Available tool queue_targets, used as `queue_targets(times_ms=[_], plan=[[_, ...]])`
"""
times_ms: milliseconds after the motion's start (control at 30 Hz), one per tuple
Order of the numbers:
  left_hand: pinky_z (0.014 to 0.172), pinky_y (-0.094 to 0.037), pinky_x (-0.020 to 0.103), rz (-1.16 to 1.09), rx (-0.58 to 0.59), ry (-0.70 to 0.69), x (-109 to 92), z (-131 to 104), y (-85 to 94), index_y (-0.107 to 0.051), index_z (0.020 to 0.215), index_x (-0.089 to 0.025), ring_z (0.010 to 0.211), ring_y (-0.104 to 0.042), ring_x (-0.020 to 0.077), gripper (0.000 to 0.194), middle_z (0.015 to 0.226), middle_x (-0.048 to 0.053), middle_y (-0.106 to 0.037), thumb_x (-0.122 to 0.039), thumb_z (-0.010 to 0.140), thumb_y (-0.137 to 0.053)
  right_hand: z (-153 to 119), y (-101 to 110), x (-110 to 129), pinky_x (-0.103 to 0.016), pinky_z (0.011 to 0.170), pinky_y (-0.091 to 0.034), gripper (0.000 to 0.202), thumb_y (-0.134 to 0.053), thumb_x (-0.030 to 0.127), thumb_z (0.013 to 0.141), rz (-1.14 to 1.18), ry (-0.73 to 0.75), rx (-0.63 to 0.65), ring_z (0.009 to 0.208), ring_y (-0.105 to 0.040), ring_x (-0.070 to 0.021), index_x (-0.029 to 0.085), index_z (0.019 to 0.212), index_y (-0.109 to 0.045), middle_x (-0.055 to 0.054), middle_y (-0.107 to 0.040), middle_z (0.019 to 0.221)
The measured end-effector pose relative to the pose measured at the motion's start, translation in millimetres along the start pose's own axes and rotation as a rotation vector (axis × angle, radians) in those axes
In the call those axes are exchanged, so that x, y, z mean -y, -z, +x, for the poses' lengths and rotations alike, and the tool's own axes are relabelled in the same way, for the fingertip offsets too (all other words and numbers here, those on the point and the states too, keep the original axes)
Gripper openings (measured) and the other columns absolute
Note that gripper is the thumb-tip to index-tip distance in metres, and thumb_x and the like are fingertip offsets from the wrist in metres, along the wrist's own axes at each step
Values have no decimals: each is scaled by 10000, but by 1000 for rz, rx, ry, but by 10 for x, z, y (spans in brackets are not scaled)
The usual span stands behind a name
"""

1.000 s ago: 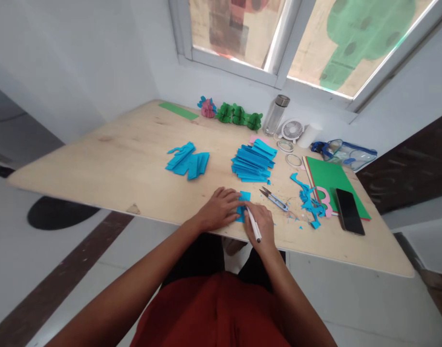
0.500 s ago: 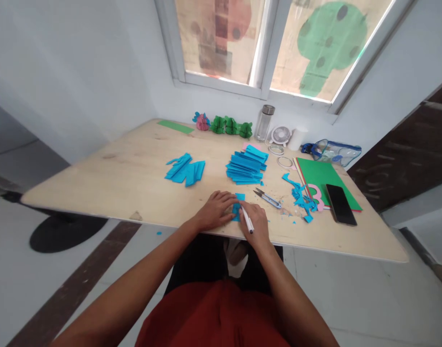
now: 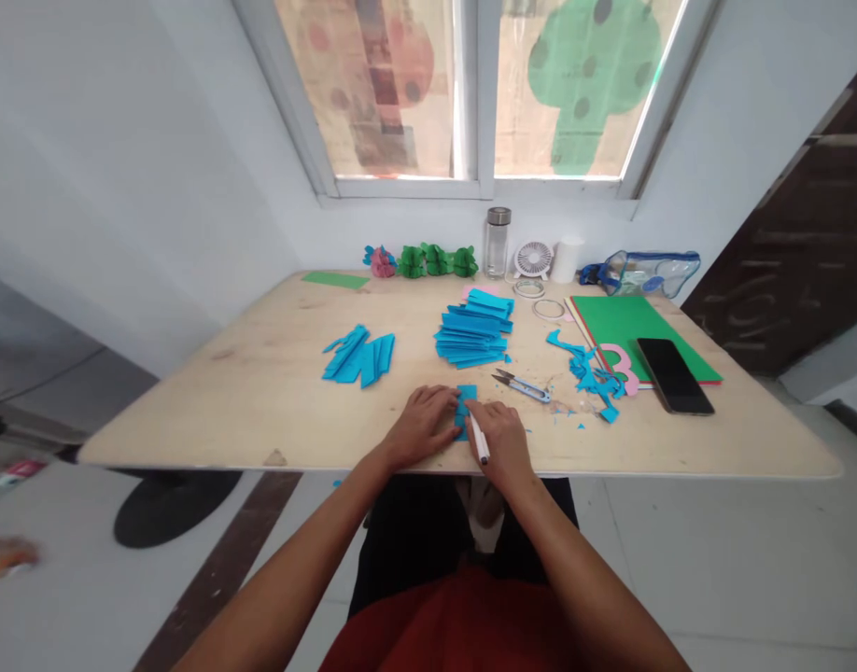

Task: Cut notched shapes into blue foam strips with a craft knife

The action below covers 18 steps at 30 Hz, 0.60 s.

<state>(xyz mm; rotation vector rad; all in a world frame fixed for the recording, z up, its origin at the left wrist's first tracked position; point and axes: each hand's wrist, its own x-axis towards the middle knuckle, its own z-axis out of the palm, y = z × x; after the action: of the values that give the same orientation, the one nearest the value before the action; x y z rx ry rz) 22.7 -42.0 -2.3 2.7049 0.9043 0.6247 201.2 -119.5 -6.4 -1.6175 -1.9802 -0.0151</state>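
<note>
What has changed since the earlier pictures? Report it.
Only the camera view has shifted; nothing clearly moved on the table, and neither grip was taken or released. The left hand still rests on the blue paper; the right hand still holds the white pen.

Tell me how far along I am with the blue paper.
Some cutting looks done: blue scraps lie by the snips. In hand, your left hand steadies a small blue piece and your right hand holds a white pen. That piece looks left to finish; I can't tell whether the two blue piles are finished or waiting.
</note>
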Motion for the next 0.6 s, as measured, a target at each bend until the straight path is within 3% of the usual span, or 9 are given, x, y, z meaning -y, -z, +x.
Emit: queue_targets(times_ms=[600], plan=[[1121,-346,491,-11,20,25,-20,-4,12,-578,1198,-181,1318,-481,288,366,1373,127,-594,-355,877,-605,9,25,29,-377,784,-405,295,-535,192,949,-89,27,35,967,-608,-259,194,1229,-629,-99,-727,985]])
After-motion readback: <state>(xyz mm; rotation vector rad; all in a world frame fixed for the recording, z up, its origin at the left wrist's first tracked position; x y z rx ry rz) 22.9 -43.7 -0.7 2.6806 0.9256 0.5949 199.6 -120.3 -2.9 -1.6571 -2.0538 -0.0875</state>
